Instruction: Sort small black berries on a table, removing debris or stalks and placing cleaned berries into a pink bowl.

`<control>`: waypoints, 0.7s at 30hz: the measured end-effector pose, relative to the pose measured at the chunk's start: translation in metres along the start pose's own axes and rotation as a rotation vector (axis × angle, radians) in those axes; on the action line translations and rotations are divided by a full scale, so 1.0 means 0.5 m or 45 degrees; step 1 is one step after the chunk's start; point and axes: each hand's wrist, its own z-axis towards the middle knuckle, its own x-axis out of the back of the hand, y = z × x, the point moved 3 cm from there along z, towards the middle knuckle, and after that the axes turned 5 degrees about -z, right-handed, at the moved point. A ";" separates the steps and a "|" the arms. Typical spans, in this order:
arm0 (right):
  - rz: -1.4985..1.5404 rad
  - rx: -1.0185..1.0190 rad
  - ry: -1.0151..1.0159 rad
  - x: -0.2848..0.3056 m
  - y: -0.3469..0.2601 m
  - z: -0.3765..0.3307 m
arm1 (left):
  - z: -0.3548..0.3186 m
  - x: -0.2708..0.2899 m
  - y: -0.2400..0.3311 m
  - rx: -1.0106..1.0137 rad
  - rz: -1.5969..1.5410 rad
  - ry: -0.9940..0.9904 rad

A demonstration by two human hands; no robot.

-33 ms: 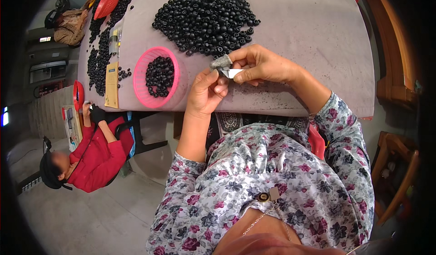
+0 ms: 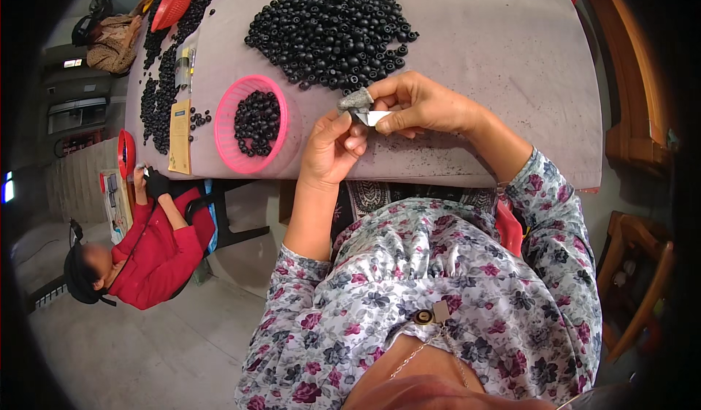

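At the far left a seated person in red (image 2: 150,253) works at the bench (image 2: 496,59) edge, their own hands well apart from the wearer's. Next comes a pink basket (image 2: 252,124) holding small black round pieces, and above it the big pile of black pieces (image 2: 332,30). The left hand (image 2: 332,147) is pinched together with the right hand (image 2: 416,103) just above the near bench edge, both clamped on a small white piece (image 2: 370,117) between the fingertips. It looks light, rigid and smooth, so likely slippery; a fingertip pinch across its flat sides suits it. A grey cover (image 2: 355,100) sits on one right finger. What the piece really is, and whether a black piece is gripped with it, is hidden by the fingers.
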 end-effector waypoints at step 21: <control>0.029 -0.005 -0.003 0.003 0.005 0.003 | 0.005 0.002 -0.024 0.069 -0.307 -0.026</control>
